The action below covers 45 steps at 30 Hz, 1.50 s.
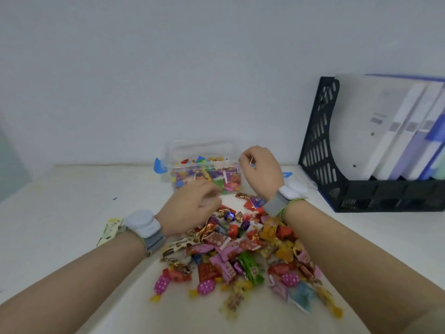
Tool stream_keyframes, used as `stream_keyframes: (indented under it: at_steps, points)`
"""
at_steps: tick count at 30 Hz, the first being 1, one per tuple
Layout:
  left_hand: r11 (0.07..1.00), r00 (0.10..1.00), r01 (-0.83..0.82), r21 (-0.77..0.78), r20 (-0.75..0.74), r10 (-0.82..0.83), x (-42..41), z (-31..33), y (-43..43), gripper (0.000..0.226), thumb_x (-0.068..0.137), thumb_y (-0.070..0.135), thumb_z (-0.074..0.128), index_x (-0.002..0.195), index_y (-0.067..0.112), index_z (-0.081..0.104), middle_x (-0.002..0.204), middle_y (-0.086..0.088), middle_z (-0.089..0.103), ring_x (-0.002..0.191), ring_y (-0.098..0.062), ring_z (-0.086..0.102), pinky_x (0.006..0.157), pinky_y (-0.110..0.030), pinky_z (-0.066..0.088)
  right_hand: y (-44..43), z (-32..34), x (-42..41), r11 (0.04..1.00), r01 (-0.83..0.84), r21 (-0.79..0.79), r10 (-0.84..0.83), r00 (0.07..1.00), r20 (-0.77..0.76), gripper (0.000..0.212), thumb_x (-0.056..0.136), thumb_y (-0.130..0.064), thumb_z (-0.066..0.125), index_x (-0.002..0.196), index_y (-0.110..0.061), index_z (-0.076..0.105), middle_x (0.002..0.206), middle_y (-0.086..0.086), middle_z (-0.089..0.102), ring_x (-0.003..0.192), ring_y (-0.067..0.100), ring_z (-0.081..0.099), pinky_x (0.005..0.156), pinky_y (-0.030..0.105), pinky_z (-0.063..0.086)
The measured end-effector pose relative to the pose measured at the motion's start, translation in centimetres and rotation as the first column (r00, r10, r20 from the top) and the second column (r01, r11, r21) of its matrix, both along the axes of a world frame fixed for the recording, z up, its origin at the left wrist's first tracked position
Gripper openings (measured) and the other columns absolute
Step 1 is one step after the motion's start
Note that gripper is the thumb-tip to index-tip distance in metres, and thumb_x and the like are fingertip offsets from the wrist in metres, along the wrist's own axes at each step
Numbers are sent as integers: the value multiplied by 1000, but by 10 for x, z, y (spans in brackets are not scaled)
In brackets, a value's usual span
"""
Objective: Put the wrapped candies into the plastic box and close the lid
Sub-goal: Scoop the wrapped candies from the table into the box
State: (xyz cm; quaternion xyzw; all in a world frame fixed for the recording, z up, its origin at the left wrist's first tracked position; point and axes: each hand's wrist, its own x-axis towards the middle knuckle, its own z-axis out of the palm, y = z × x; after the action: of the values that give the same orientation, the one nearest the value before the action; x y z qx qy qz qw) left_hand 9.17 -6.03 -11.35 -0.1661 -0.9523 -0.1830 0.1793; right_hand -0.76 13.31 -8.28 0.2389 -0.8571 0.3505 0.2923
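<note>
The wrapped candies (240, 251) lie in a loose, sprawling heap at the near centre, a mix of pink polka-dot, green, red, orange, purple and gold foil wrappers. The plastic box (204, 174) is clear with a blue latch (158, 166) on its left end; it stands open at the far centre just beyond the heap, partly filled with more candies. A clear panel (199, 148) rising behind its far rim may be the lid, but this cannot be told for certain.

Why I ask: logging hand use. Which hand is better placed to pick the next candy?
Probably the left hand: it hovers low at the candy pile; the right hand is up at the plastic box.
</note>
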Motion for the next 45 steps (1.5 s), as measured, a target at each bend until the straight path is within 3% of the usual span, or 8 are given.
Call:
stream_keyframes:
  at_steps: [3,12,19,23,29,35,40,45]
  points:
    - [995,956,-54,84,291,28,9,-22,14,67,90,73,38,146,36,41,150,11,40,138,-11,36,114,-34,31,37,-23,11,949,20,315,-99,967,237,34,90,-48,47,97,-22,68,106,1,61,107,22,51,90,36,43]
    - [989,949,-144,-41,277,150,8,-40,36,76,79,80,41,146,43,38,149,13,41,139,-14,30,111,-41,24,54,-61,39,844,-31,535,-231,880,416,71,76,-79,39,136,-42,41,133,-2,40,129,22,34,104,44,32]
    - [984,963,-148,-99,214,166,-4,-39,34,53,83,69,51,130,42,51,132,8,52,127,-16,42,102,-39,37,38,-69,32,876,-26,481,-195,894,403,63,68,-78,43,118,-40,52,111,-3,42,105,19,47,80,34,44]
    - [989,983,-136,-53,119,142,-9,-38,37,32,90,52,52,115,32,55,107,7,57,103,-18,55,81,-32,44,37,-68,30,898,18,439,-201,906,374,50,68,-79,39,93,-37,48,91,-7,51,76,16,53,55,26,32]
    - [992,991,-120,-44,55,122,-16,-38,40,26,99,46,47,115,27,49,102,5,62,91,-19,61,74,-35,48,36,-67,25,877,121,465,-256,937,239,47,78,-70,39,86,-26,51,77,-6,57,68,18,54,47,24,26]
    - [989,981,-149,16,-124,149,-22,-15,42,43,86,10,57,124,29,47,101,6,65,86,-22,64,65,-34,46,19,-46,20,950,234,208,-271,947,174,43,72,-69,39,72,-27,48,62,-9,53,58,14,51,47,25,30]
    - [972,945,-103,211,-285,162,-39,36,35,33,90,27,60,118,36,46,95,8,67,83,-20,64,69,-36,50,-22,4,7,893,390,-225,-338,910,239,46,69,-71,50,73,-26,58,65,-9,57,67,16,55,57,25,39]
    - [910,913,-209,359,-262,313,-87,82,2,21,97,47,49,111,31,48,77,15,59,71,-17,56,60,-30,37,-64,56,-34,849,248,-466,-128,953,273,48,77,-65,55,54,-24,42,51,-6,43,56,15,46,54,27,30]
